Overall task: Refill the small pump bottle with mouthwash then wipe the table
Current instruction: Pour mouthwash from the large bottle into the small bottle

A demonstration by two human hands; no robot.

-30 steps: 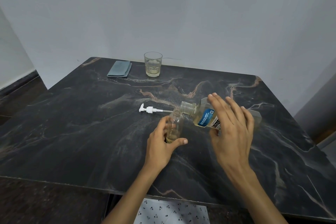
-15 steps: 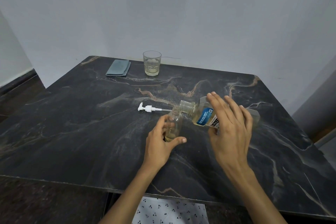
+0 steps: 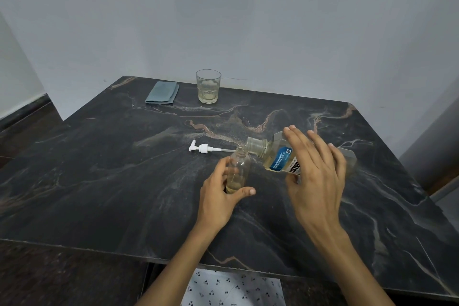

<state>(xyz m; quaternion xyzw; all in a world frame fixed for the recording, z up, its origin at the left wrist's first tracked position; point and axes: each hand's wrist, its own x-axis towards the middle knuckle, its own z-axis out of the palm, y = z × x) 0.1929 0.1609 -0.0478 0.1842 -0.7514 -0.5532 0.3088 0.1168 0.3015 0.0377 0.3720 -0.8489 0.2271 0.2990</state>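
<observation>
Our left hand (image 3: 218, 196) has its fingers (image 3: 224, 165) curled round the small pump bottle (image 3: 238, 169); our right hand (image 3: 315, 176) grips the tilted mouthwash bottle (image 3: 275, 156), its mouth at the small bottle's neck.

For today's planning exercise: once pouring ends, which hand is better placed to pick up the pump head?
Left, probably. The left hand holds the small bottle nearest the pump head; the right hand grips the mouthwash bottle.

A single wide-angle camera sat on the person's head, looking forward and down across the dark marble table (image 3: 104, 181) toward the wall (image 3: 248, 20) at twelve o'clock. It stood close above the near edge, both forearms rising from six o'clock.
</observation>
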